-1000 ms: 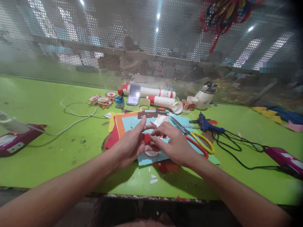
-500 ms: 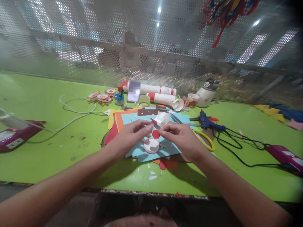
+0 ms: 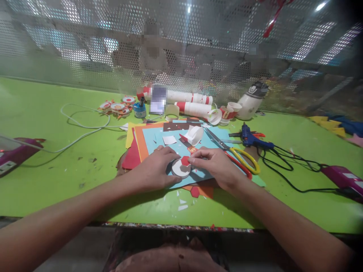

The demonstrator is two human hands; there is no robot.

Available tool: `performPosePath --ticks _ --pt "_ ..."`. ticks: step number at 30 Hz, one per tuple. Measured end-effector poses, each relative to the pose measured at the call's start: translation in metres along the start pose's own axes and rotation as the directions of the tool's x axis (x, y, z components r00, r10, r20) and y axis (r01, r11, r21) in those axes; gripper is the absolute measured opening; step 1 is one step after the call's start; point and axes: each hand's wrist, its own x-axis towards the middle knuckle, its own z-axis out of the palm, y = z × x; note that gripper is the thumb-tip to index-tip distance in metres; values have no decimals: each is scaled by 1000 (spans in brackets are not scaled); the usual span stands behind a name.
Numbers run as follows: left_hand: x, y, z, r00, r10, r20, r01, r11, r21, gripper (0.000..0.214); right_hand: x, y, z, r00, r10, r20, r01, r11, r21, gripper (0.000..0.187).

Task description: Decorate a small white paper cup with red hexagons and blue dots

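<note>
My left hand (image 3: 159, 169) curves around a small white round disc (image 3: 179, 170), which looks like a cut-off cup base, with thumb and fingers at its edge. Between the thumb and fingers of my right hand (image 3: 217, 164) is a red paper hexagon (image 3: 185, 161), held just over the disc's upper right part. Both are above light blue paper (image 3: 150, 138). Just beyond lie a cut white paper cup piece (image 3: 195, 136), a white paper square (image 3: 169, 140) and a small red and gold paper piece (image 3: 192, 150).
Scissors with yellow and red handles (image 3: 245, 160) and a blue glue gun (image 3: 249, 136) lie to the right. Behind are stacked paper cups (image 3: 195, 108), a blue bottle (image 3: 140, 109), a phone (image 3: 158, 100) and a white flask (image 3: 252, 102). Another red hexagon (image 3: 194, 192) lies near the front.
My left hand has come down around the white disc. My right hand has brought the red hexagon over it. The camera view has tilted slightly down.
</note>
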Motion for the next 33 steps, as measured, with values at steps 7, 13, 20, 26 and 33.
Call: performPosePath --ticks 7,13,20,26,33 --pt "-1 -2 10 991 51 -127 -52 999 -7 36 -1 3 5 1000 12 11 -12 999 -31 18" --pt "-7 -2 13 970 34 -240 -52 996 -70 38 -8 -6 -2 1000 -27 2 27 999 -18 21" --pt "-12 5 15 942 103 -319 -116 993 -23 35 -11 -7 3 996 -85 25 88 980 -180 19" --pt "-12 6 17 934 137 -329 -137 990 25 33 -12 -9 4 994 -101 31 105 959 -265 19" --pt "-12 6 18 931 166 -324 -154 986 62 30 -12 -8 8 986 -164 -36 133 895 -425 13"
